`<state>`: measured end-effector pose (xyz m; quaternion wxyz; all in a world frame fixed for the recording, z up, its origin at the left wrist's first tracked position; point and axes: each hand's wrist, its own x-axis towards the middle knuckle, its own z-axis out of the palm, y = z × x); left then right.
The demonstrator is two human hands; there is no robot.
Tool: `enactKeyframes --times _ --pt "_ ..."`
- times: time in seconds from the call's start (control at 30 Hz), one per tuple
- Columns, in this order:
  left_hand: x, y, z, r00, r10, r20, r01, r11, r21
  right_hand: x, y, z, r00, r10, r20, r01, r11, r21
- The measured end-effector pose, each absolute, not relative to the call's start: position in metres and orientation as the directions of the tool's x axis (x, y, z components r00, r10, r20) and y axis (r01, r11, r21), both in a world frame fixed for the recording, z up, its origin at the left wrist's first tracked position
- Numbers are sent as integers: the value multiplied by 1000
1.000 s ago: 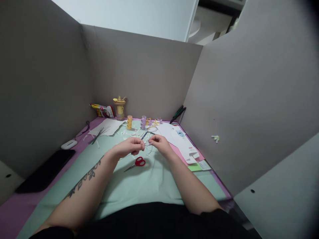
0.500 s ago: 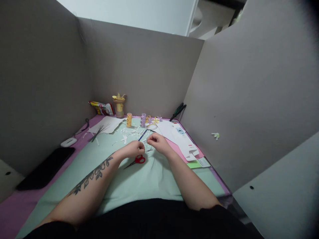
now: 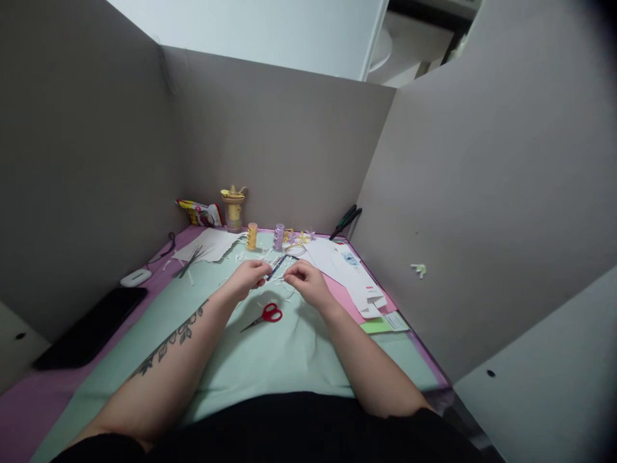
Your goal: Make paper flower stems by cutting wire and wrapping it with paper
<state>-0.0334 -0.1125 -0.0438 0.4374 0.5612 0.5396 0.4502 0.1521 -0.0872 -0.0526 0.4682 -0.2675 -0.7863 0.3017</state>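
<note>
My left hand (image 3: 250, 275) is closed in a pinch above the green cloth (image 3: 289, 360); what its fingertips hold is too small to make out. Opposite it, a short gap away, my right hand (image 3: 306, 279) is also pinched. A thin white strip (image 3: 276, 279) shows by the right fingertips, but I cannot tell whether it is held or lies behind them. Between and just beyond the hands lies a slim blue pen or pencil (image 3: 276, 267). Red-handled scissors (image 3: 271, 313) lie on the cloth nearer to me, blades pointing left. White paper scraps (image 3: 260, 255) are scattered past the hands.
Orange (image 3: 252, 236) and purple (image 3: 278, 237) tubes stand at the back beside a lidded cup (image 3: 234, 212). Papers (image 3: 354, 283) lie right, dark-handled pliers (image 3: 345, 222) lean in the corner. Thin wires (image 3: 193, 260), a white case (image 3: 135, 278) and a black tablet (image 3: 91, 328) lie left. Grey panels (image 3: 279, 141) enclose the desk.
My left hand has moved left and slightly up, away from the scissors, widening the gap between the hands. My right hand stays nearly in place. The view has tilted up slightly.
</note>
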Motion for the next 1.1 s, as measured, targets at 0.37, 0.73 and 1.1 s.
enactKeyframes --times 0.37,0.73,1.1 --pt "-36 -115 -36 73 997 13 -123 -4 992 150 -86 -58 -393 708 586 100 667 -739" --pt "-33 -128 -30 358 934 23 -42 -9 999 155 -69 -61 -379 878 292 1 316 -949" --pt "-19 -123 -56 426 904 -21 605 -268 750 158 -65 -66 -537 758 371 284 576 -767"
